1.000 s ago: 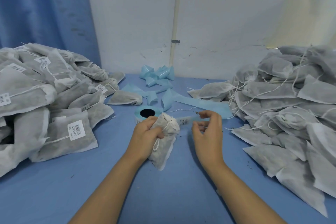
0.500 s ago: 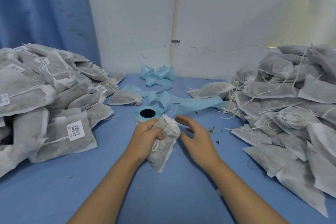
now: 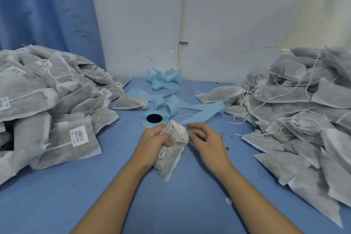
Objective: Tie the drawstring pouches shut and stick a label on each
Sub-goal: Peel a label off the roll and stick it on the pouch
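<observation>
A grey drawstring pouch (image 3: pixel 171 159) stands tilted on the blue table (image 3: pixel 95 195) at the centre. My left hand (image 3: pixel 154 138) grips its gathered neck from the left, and a loop of white string hangs below the fingers. My right hand (image 3: pixel 207 138) is beside the neck on the right. Its thumb and forefinger pinch the near end of the blue label strip (image 3: pixel 205 112). The label roll (image 3: pixel 154 118) stands just behind the pouch.
Tied pouches with barcode labels (image 3: pixel 57 104) are heaped at the left. A heap of unlabelled pouches with loose strings (image 3: pixel 294 112) fills the right. Curls of used blue backing (image 3: pixel 163 80) lie by the white wall. Herb crumbs dot the table near my right hand.
My right hand let go of the strip, came down open beside the pouch, and now has curled its fingers onto the strip's end. My left hand kept hold of the pouch.
</observation>
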{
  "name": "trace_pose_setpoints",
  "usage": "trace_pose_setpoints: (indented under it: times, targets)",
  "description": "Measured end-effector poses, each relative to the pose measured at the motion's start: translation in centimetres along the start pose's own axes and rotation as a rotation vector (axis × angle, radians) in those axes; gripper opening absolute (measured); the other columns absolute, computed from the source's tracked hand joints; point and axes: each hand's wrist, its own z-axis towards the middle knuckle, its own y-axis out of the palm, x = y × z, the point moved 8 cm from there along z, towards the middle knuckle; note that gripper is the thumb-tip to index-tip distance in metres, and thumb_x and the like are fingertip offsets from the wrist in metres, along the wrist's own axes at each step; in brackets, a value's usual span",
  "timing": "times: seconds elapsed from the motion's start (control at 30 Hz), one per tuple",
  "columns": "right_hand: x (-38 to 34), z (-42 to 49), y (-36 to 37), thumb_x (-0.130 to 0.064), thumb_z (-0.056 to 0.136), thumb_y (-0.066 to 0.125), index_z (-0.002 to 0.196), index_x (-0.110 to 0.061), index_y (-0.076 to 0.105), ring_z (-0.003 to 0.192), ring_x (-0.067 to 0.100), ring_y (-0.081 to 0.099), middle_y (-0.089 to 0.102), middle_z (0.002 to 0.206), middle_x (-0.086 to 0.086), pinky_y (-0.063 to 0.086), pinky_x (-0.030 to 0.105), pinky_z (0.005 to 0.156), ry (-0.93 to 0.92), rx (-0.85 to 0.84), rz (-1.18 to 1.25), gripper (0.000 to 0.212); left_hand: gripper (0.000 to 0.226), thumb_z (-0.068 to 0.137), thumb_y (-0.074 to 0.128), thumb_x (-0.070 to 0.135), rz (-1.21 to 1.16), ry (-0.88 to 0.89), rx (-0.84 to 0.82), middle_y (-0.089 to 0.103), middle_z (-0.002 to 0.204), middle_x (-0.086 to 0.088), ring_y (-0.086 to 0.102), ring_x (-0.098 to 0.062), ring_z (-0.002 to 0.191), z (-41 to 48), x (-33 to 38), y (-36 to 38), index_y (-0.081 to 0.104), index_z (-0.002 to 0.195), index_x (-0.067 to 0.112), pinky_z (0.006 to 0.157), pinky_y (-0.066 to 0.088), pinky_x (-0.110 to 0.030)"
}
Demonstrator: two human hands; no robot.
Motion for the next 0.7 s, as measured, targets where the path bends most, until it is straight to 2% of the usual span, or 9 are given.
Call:
trace_pose_setpoints:
  times: [0.07,0.17,0.23,0.33,0.4,0.47,0.57,0.63,0.7]
  targets:
    - [0.3,0.2,-0.3,-0.009,0.090,0.063,0.096,-0.023,0.065,0.086,0.001,0.067,0.073,0.090,-0.009,0.048,0.013,0.077,0.016,0.028,0.019,0.016,0.033,0.049,0.050,0.011,0.003,0.001,0.009,0.051,0.067,-0.005,0.046,-0.012,0.064,0.0,0.0,-0.1,0.054,0.071,-0.013,0.054,0.036,-0.016]
    - [0.7,0.4,-0.8,-0.008,0.090,0.063,0.090,-0.023,0.066,0.075,-0.004,0.064,0.072,0.078,-0.015,0.045,0.008,0.068,0.028,0.069,0.047,0.015,0.033,0.049,0.050,0.011,0.002,0.003,0.021,0.050,0.067,-0.007,0.044,-0.012,0.063,-0.1,0.2,-0.1,0.052,0.070,-0.014,0.052,0.036,-0.015]
    - [0.9,0.5,-1.1,-0.007,0.089,0.063,0.087,-0.020,0.067,0.073,-0.002,0.065,0.073,0.076,-0.013,0.047,0.010,0.068,0.050,0.096,0.095,0.014,0.035,0.049,0.050,0.011,-0.016,-0.005,0.021,0.052,0.069,-0.008,0.047,-0.013,0.064,-0.2,0.1,-0.2,0.053,0.073,-0.015,0.053,0.037,-0.016]
    - [1.2,0.4,-2.0,-0.006,0.089,0.064,0.084,-0.018,0.066,0.074,0.002,0.066,0.073,0.084,-0.008,0.051,0.015,0.072,0.078,0.212,0.155,0.013,0.031,0.051,0.051,0.010,-0.033,-0.007,0.041,0.049,0.069,-0.008,0.045,-0.015,0.066,-0.1,0.0,-0.3,0.050,0.070,-0.014,0.057,0.036,-0.022]
    - [1.3,0.2,-3.2,-0.009,0.088,0.065,0.084,-0.022,0.066,0.076,-0.003,0.063,0.070,0.094,-0.010,0.048,0.015,0.074,0.073,0.328,0.102,0.013,0.030,0.052,0.051,0.010,-0.044,0.009,0.080,0.046,0.071,-0.009,0.043,-0.016,0.066,-0.1,-0.1,-0.6,0.047,0.069,-0.013,0.059,0.034,-0.025]
    - [1.3,-0.1,-4.3,-0.015,0.088,0.065,0.082,-0.026,0.066,0.077,0.002,0.059,0.064,0.097,-0.004,0.046,0.020,0.075,0.074,0.436,0.029,0.013,0.032,0.053,0.051,0.012,-0.040,0.027,0.116,0.051,0.074,-0.008,0.047,-0.015,0.068,0.0,-0.1,-0.9,0.052,0.074,-0.013,0.061,0.036,-0.025]
    - [1.2,-0.3,-4.9,-0.013,0.089,0.064,0.081,-0.024,0.066,0.070,0.011,0.055,0.062,0.080,0.000,0.044,0.022,0.070,0.068,0.508,0.094,0.013,0.024,0.056,0.052,0.014,-0.029,0.045,0.134,0.059,0.072,0.003,0.052,-0.007,0.066,-0.1,-0.1,-1.1,0.062,0.074,0.003,0.059,0.040,-0.014]
    - [0.8,-0.4,-4.3,-0.010,0.088,0.064,0.083,-0.022,0.067,0.070,0.010,0.062,0.067,0.075,-0.001,0.047,0.017,0.070,0.049,0.464,0.145,0.013,0.017,0.059,0.053,0.014,-0.037,0.054,0.126,0.060,0.069,0.010,0.053,-0.004,0.065,-0.2,0.0,-1.0,0.063,0.072,0.012,0.058,0.040,-0.012]
    - [0.3,-0.4,-3.6,-0.005,0.086,0.065,0.083,-0.022,0.068,0.073,0.003,0.064,0.071,0.078,-0.005,0.046,0.011,0.067,0.029,0.411,0.132,0.017,0.019,0.069,0.058,0.008,-0.074,0.060,0.114,0.065,0.074,0.013,0.059,-0.003,0.071,-0.2,0.0,-0.8,0.067,0.076,0.023,0.063,0.043,-0.012]
